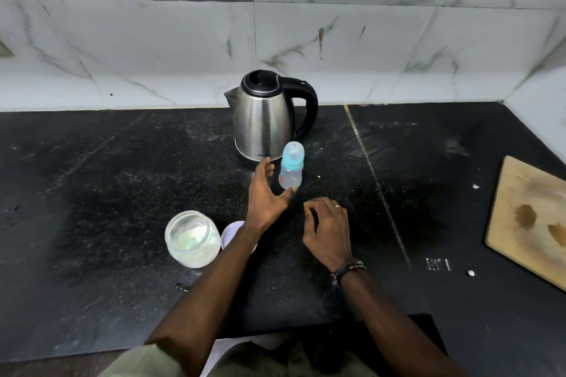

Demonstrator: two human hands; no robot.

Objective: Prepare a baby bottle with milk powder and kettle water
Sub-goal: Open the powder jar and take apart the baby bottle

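A small baby bottle point(291, 173) with a blue collar and clear cap stands upright on the black counter point(122, 177), just in front of a steel electric kettle point(265, 119) with a black handle. My left hand point(266, 196) is spread open right beside the bottle, its thumb tip at the bottle's base and its fingers near the kettle's foot. My right hand point(329, 229) hovers lower, fingers loosely curled, holding nothing. An open glass jar point(192, 239) with white milk powder sits at the lower left, its pale lid point(230, 234) beside it, partly hidden by my left forearm.
A wooden cutting board point(526, 220) lies at the right edge. White marbled tiles form the back wall, and a side wall closes the right corner. A few white specks dot the counter, whose front edge steps back at the lower right.
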